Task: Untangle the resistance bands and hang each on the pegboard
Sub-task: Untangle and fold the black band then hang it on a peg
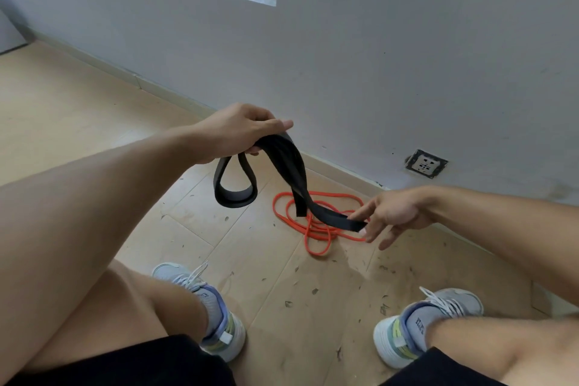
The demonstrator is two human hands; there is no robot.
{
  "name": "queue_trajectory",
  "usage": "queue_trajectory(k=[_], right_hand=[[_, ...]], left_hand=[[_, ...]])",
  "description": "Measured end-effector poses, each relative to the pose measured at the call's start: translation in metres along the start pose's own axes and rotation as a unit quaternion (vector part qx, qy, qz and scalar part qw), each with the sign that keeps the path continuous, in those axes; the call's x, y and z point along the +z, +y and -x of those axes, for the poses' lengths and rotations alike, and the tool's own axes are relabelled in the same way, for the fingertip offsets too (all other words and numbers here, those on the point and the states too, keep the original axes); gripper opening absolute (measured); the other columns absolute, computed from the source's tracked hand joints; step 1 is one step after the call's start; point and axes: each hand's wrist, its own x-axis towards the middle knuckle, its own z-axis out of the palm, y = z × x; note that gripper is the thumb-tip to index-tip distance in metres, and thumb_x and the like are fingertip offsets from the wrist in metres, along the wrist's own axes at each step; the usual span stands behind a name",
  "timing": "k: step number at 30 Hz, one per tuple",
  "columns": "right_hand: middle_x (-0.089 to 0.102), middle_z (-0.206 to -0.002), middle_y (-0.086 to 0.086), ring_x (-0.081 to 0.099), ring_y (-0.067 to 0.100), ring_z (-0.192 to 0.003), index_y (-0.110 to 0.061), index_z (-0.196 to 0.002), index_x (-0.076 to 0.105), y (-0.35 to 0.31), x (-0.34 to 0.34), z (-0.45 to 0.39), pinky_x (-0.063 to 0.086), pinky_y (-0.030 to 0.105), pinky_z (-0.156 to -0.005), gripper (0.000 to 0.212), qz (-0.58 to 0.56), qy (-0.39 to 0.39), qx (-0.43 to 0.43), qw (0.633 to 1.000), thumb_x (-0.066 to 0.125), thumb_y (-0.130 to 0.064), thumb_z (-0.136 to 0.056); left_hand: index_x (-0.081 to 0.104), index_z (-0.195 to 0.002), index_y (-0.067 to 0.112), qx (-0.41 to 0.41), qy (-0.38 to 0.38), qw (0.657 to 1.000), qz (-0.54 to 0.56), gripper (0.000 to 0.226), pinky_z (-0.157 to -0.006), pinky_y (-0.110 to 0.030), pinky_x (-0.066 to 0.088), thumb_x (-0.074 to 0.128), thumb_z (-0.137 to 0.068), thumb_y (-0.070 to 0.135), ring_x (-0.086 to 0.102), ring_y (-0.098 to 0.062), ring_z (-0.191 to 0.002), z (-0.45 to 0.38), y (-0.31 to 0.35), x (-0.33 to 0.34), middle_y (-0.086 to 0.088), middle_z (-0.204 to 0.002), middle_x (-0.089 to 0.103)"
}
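A wide black resistance band hangs in the air between my hands, above the floor. My left hand grips its upper fold, and a loop of the band droops below that hand. My right hand pinches the band's lower end between thumb and fingers. A thin orange resistance band lies on the wooden floor in loose tangled loops, under and behind the black one. No pegboard is in view.
A grey wall with a skirting board runs diagonally behind the bands, with a wall socket low on it at the right. My two feet in grey sneakers stand on the scuffed floor near the bottom.
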Motion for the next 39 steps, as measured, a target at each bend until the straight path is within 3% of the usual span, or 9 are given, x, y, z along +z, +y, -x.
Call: queue_trajectory(k=[3,7,12,17,22,25,32,36,39], right_hand=[[0.062,-0.137,-0.008,0.073,0.018,-0.111,-0.029,-0.149,0.051,-0.007,0.008,0.002,0.059,0.026,-0.070,0.064,0.052,-0.025,-0.013,0.998,0.076,-0.013,-0.092],[0.058,-0.143,-0.002,0.066,0.014,-0.115,-0.028,-0.144,0.056,-0.017,0.018,-0.002,0.059,0.029,-0.077,0.062,0.078,0.071,-0.105,0.989,0.082,-0.020,-0.088],[0.056,-0.142,-0.007,0.071,0.008,-0.107,-0.038,-0.152,0.046,-0.041,0.033,0.003,0.058,0.029,-0.094,0.082,0.024,0.163,-0.237,0.957,0.088,-0.027,-0.082],[0.054,-0.145,-0.014,0.056,0.005,-0.127,-0.041,-0.157,0.036,-0.064,0.043,0.014,0.049,0.029,-0.105,0.097,0.037,0.191,-0.293,0.936,0.089,-0.043,-0.076],[0.070,-0.126,-0.013,0.061,0.003,-0.123,-0.037,-0.125,0.067,-0.072,0.048,0.019,0.044,0.026,-0.108,0.053,0.026,0.168,-0.305,0.937,0.090,-0.037,-0.077],[0.076,-0.113,0.002,0.071,0.015,-0.109,-0.019,-0.113,0.071,-0.072,0.051,0.021,0.052,0.040,-0.107,0.035,-0.019,0.186,-0.317,0.930,0.087,-0.026,-0.083],[0.076,-0.097,0.007,0.076,0.023,-0.093,-0.018,-0.106,0.073,-0.069,0.050,0.021,0.059,0.047,-0.096,0.032,-0.007,0.222,-0.314,0.923,0.090,-0.026,-0.079],[0.075,-0.087,-0.004,0.074,0.019,-0.089,-0.025,-0.095,0.076,-0.066,0.047,0.021,0.060,0.043,-0.091,0.026,-0.006,0.229,-0.312,0.922,0.092,-0.030,-0.075],[0.075,-0.082,-0.007,0.075,0.015,-0.085,-0.025,-0.098,0.078,-0.067,0.049,0.024,0.061,0.035,-0.087,0.025,-0.003,0.219,-0.310,0.925,0.091,-0.027,-0.077]], left_hand=[[0.074,-0.105,0.027,0.017,-0.045,0.999,-0.020,0.039,-0.089,-0.030,0.056,0.087,-0.073,0.045,0.073,-0.014,-0.094,0.005,0.007,0.001,0.002,-0.097,0.078],[0.070,-0.111,0.027,0.035,-0.090,0.993,-0.068,0.046,-0.079,-0.020,0.054,0.091,-0.072,0.016,0.074,-0.008,-0.087,0.007,0.010,0.004,0.006,-0.093,0.078],[0.074,-0.102,0.029,0.046,-0.086,0.989,-0.109,0.035,-0.075,-0.020,0.056,0.090,-0.074,0.019,0.072,-0.005,-0.079,0.006,0.012,0.011,0.012,-0.088,0.078],[0.074,-0.102,0.029,0.056,-0.090,0.986,-0.129,0.033,-0.064,-0.009,0.049,0.090,-0.074,0.022,0.070,0.000,-0.073,0.006,0.015,0.014,0.016,-0.085,0.076],[0.074,-0.100,0.031,0.059,-0.076,0.989,-0.112,0.032,-0.064,-0.009,0.045,0.090,-0.074,0.022,0.067,0.001,-0.072,0.007,0.019,0.018,0.014,-0.085,0.076],[0.075,-0.100,0.029,0.061,-0.076,0.991,-0.092,0.031,-0.068,-0.010,0.045,0.090,-0.074,0.020,0.068,0.001,-0.074,0.008,0.023,0.019,0.012,-0.085,0.076],[0.075,-0.094,0.031,0.048,-0.062,0.990,-0.118,0.024,-0.073,-0.030,0.046,0.089,-0.075,0.034,0.065,-0.019,-0.077,0.006,0.024,0.022,0.002,-0.087,0.075],[0.076,-0.090,0.029,0.046,-0.064,0.989,-0.127,0.021,-0.066,-0.031,0.039,0.088,-0.075,0.037,0.054,-0.013,-0.066,0.008,0.023,0.020,-0.009,-0.086,0.071],[0.075,-0.088,0.028,0.048,-0.055,0.988,-0.135,0.018,-0.060,-0.026,0.036,0.087,-0.076,0.036,0.048,-0.008,-0.058,0.007,0.023,0.020,-0.005,-0.073,0.064]])
